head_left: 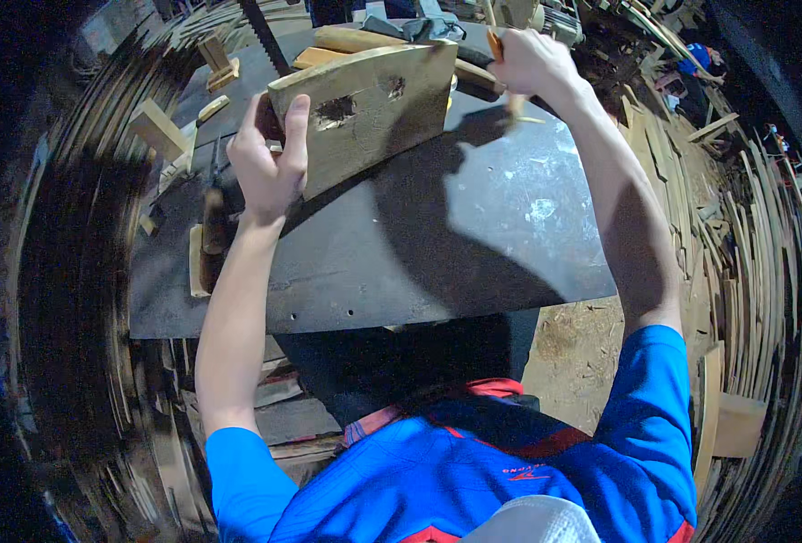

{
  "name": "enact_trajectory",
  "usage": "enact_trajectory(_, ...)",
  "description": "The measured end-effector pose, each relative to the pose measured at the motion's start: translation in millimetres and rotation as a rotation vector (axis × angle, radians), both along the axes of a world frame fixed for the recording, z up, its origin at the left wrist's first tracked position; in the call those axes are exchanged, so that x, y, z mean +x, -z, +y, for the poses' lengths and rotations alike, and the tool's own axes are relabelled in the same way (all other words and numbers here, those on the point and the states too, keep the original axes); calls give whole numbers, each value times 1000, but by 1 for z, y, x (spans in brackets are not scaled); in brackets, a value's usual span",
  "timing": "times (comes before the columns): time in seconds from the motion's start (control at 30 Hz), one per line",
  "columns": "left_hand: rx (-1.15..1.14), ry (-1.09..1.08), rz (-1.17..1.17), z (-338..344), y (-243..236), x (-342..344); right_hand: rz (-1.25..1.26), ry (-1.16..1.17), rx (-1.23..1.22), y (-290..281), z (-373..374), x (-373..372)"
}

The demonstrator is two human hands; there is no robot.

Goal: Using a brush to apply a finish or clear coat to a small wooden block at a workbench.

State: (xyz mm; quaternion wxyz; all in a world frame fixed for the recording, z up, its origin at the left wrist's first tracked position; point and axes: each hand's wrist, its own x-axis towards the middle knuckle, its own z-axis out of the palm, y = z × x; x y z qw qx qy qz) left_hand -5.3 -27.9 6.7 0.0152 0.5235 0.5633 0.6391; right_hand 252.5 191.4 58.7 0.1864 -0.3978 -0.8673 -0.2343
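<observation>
A wooden board with a curved top edge stands on its edge on the dark worktable. Two rough, chipped hollows mark its near face. My left hand grips its left end, thumb on the near face and fingers behind. To the right of the board, my right hand is raised and closed around a wooden-handled tool. The tool's lower part is blurred beside the board's right end, so its kind cannot be made out.
Behind the board lie pale wooden pieces and a toothed saw blade. Wood offcuts sit at the table's left. Stacked timber strips line the right side. Another person is at the far right.
</observation>
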Motion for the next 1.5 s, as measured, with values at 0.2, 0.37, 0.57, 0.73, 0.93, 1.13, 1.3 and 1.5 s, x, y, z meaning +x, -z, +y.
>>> enact_trajectory(0.2,35,-23,145,-3,-6,-1,123,23,-734,-26,-13,-7)
enact_trajectory(0.37,81,-27,133,-1,-6,-1,-23,203,-491,-24,12,23)
enact_trajectory(0.57,94,-6,151,0,-6,-1,-169,284,-82,-8,39,90)
enact_trajectory(0.73,-10,-38,95,-6,-4,-1,308,-113,-957,-7,18,77)
enact_trajectory(0.93,103,-41,153,-1,-5,-1,57,289,-230,-18,20,82)
enact_trajectory(1.13,13,-43,120,1,-6,4,302,64,-534,-32,8,91)
enact_trajectory(1.3,18,-39,129,-8,-11,3,734,-623,-618,-45,-85,35)
enact_trajectory(1.5,73,1,149,-7,-10,11,810,-649,-559,-12,-81,36)
